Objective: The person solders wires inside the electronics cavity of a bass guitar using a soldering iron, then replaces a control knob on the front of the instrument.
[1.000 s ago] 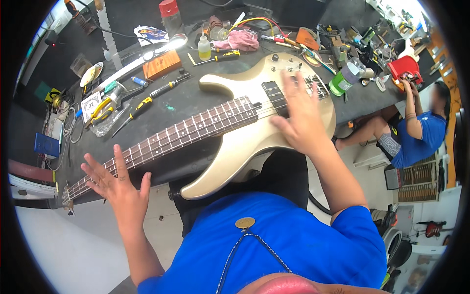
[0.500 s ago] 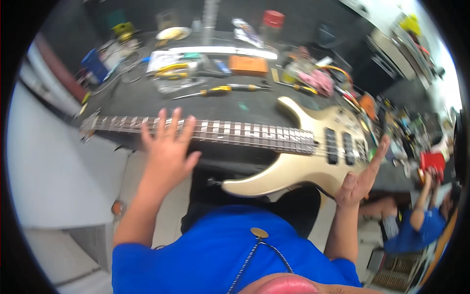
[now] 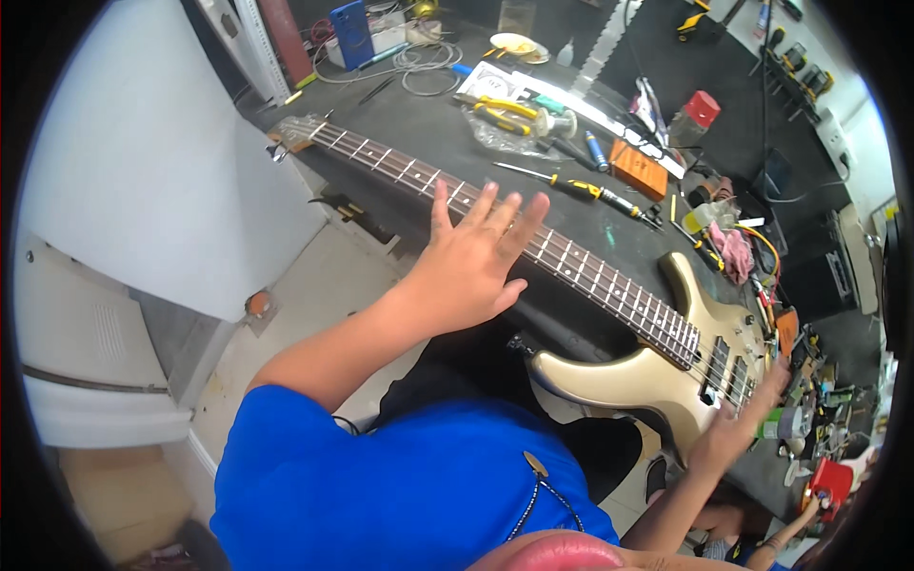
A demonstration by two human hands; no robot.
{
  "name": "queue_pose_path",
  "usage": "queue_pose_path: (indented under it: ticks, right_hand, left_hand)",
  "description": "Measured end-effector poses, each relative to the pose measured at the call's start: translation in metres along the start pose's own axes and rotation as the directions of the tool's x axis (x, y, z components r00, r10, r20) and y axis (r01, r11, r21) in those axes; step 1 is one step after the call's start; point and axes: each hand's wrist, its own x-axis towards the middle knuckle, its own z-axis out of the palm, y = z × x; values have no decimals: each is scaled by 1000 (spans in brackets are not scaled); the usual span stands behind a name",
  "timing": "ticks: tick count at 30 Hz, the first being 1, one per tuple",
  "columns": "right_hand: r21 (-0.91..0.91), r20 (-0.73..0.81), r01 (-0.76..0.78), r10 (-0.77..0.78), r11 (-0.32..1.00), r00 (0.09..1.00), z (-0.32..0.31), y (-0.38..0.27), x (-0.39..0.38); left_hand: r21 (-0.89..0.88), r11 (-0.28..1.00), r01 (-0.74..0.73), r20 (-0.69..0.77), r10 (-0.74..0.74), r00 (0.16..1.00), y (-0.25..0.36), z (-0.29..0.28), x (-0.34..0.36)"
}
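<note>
A gold electric bass guitar point(image 3: 619, 379) lies face up across the front of the workbench, its dark fretted neck running up to the headstock at the far left. My left hand point(image 3: 466, 271) is open over the middle of the neck, fingers spread across the strings and thumb apart on the near side. Whether the fingertips press the strings I cannot tell. Near the bridge end of the body is my right hand point(image 3: 728, 433), blurred, its fingers stretched out and nothing seen in it. Two dark pickups point(image 3: 716, 366) sit under the strings.
Behind the neck lie a yellow-handled screwdriver point(image 3: 576, 187), yellow-handled pliers point(image 3: 500, 112), an orange-brown block point(image 3: 638, 169) and a long steel ruler point(image 3: 614, 119). A pink cloth point(image 3: 735, 255) and crowded tools line the right. Another person's arm point(image 3: 790, 538) reaches a red container point(image 3: 831, 482).
The view has turned, so the bass now slants down to the right. My left hand has moved along the neck toward the body. My right hand stays by the bridge end, now blurred.
</note>
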Motion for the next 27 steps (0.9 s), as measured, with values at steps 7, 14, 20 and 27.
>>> queue_pose_path:
  ticks: [7,14,20,27]
  right_hand:
    - [-104,124,9,4,995,992,19,23,-10]
    - [60,-261,-1,16,998,965,-13,21,-1]
    - [169,-70,-12,24,986,997,-26,-25,12]
    - [-159,391,-196,245,967,887,14,-2,-9]
  left_hand:
    - [-66,998,17,20,-16,1000,3,9,7]
    - [-21,1000,10,72,-8,997,5,7,7]
    - [-1,1000,-10,44,10,999,6,-10,4]
    - [67,996,-60,67,56,996,4,0,16]
